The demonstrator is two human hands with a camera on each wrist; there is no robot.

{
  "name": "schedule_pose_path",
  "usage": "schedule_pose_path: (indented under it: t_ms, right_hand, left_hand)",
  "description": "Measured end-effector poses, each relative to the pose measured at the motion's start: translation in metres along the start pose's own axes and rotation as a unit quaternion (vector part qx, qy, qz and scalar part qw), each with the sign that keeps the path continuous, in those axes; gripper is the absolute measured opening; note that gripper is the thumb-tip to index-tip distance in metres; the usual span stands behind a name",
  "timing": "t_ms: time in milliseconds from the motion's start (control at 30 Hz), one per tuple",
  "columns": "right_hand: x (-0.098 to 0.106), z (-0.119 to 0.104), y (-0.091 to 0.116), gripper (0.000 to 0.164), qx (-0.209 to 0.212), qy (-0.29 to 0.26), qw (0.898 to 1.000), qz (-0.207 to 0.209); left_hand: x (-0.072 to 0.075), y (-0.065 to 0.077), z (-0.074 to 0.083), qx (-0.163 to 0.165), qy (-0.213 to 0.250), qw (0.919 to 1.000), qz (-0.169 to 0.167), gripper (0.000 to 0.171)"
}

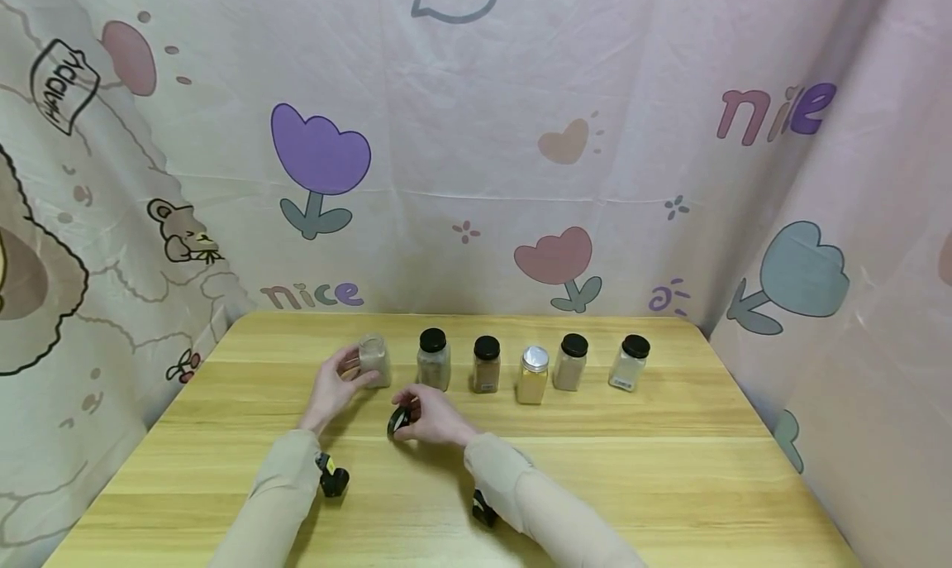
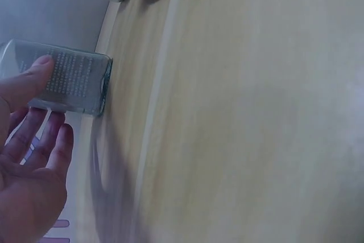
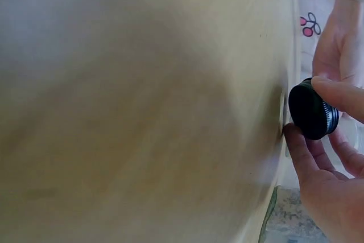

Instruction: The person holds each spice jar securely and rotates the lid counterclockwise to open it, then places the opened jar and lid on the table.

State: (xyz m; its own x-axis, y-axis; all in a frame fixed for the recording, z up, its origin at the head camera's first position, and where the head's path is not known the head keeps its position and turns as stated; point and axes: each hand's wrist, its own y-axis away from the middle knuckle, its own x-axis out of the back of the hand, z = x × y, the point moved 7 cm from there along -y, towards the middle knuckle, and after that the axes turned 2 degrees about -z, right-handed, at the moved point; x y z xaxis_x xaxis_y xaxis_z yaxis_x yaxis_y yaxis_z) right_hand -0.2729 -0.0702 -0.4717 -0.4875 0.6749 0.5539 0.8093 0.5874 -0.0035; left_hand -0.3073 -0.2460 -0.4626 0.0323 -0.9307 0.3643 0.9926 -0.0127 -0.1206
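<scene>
My left hand (image 1: 335,389) holds a square glass jar (image 1: 375,361) at the left end of a row of jars. Its mouth is uncovered, and something pale shows through the glass. In the left wrist view, the thumb lies on the printed face of this jar (image 2: 74,86), with the fingers on the far side. A black screw lid (image 1: 398,422) is pinched on edge between thumb and fingers of my right hand (image 1: 437,417), nearer to me than the jar. The right wrist view shows the flat top and ridged rim of the lid (image 3: 310,111).
Right of the held jar stand black-lidded jars (image 1: 434,365) (image 1: 487,369) (image 1: 570,368) (image 1: 629,368) and a silver-lidded jar of yellow contents (image 1: 532,380). They stand on a wooden table (image 1: 654,485). A printed cloth (image 1: 446,138) hangs behind and at both sides.
</scene>
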Motion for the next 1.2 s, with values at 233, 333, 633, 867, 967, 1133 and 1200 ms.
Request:
schedule_pose_path:
  t_ms: [233,333,633,867,967,1133,1200]
  right_hand:
    - [-0.003,-0.002,-0.012,0.046,0.011,0.022,1.0,0.011]
    - [-0.004,-0.004,-0.017,0.046,0.016,0.035,0.999,0.015]
    - [-0.013,-0.014,-0.032,0.048,0.041,0.112,0.992,0.033]
    - [-0.018,-0.018,-0.036,0.052,0.034,0.154,0.987,0.04]
    - [-0.018,-0.018,-0.036,0.053,0.027,0.151,0.987,0.04]
    - [-0.014,-0.018,-0.032,0.052,0.025,0.139,0.989,0.039]
    - [-0.012,-0.018,-0.028,0.052,0.029,0.135,0.99,0.036]
  left_hand:
    - [0.005,0.001,-0.007,0.005,0.033,0.9993,-0.019,0.071]
    - [0.011,0.004,-0.009,0.005,0.039,0.999,-0.022,0.068]
    - [0.022,0.01,-0.013,0.015,0.022,0.9997,-0.002,0.062]
    - [0.023,0.013,-0.017,0.024,0.015,0.9996,-0.002,0.061]
    - [0.023,0.013,-0.019,0.029,0.01,0.9995,-0.002,0.061]
    - [0.024,0.015,-0.018,0.029,0.012,0.9995,0.006,0.06]
    - [0.024,0.016,-0.018,0.032,0.011,0.9993,0.016,0.059]
